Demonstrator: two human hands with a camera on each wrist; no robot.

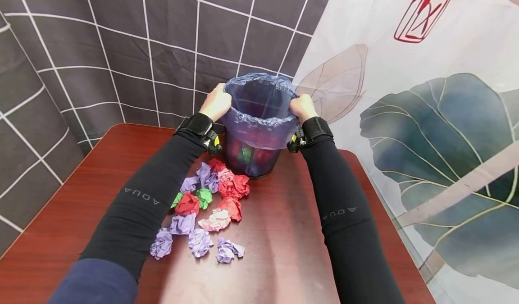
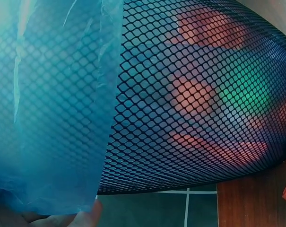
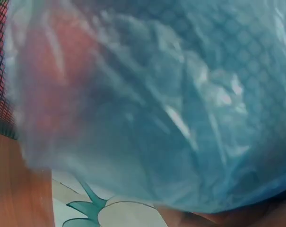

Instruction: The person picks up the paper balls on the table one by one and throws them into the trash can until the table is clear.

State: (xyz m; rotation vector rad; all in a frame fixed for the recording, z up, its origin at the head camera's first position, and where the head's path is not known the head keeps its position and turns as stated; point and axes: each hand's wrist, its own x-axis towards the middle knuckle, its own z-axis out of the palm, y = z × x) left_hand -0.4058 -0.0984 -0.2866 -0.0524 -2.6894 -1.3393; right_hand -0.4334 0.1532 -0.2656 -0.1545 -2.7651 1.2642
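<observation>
A black mesh trash can (image 1: pixel 250 162) stands at the far end of the table, lined with a translucent blue trash bag (image 1: pixel 263 130) folded over its rim. My left hand (image 1: pixel 217 102) grips the bag at the left side of the rim, fingers curled. Opposite it, my right hand (image 1: pixel 303 107) holds the bag's right edge. Crumpled red and green paper (image 2: pixel 247 90) shows through the mesh in the left wrist view. Wrinkled bag film (image 3: pixel 171 118) fills most of the right wrist view and covers much of that hand.
Several crumpled paper balls, purple (image 1: pixel 200 242), red (image 1: pixel 234 186), green (image 1: pixel 204 197) and pink (image 1: pixel 215 220), lie on the reddish-brown table (image 1: pixel 279 250) in front of the can. A dark grid-patterned cloth (image 1: pixel 170 29) hangs behind, with a leaf-printed cloth (image 1: pixel 446 160) at the right.
</observation>
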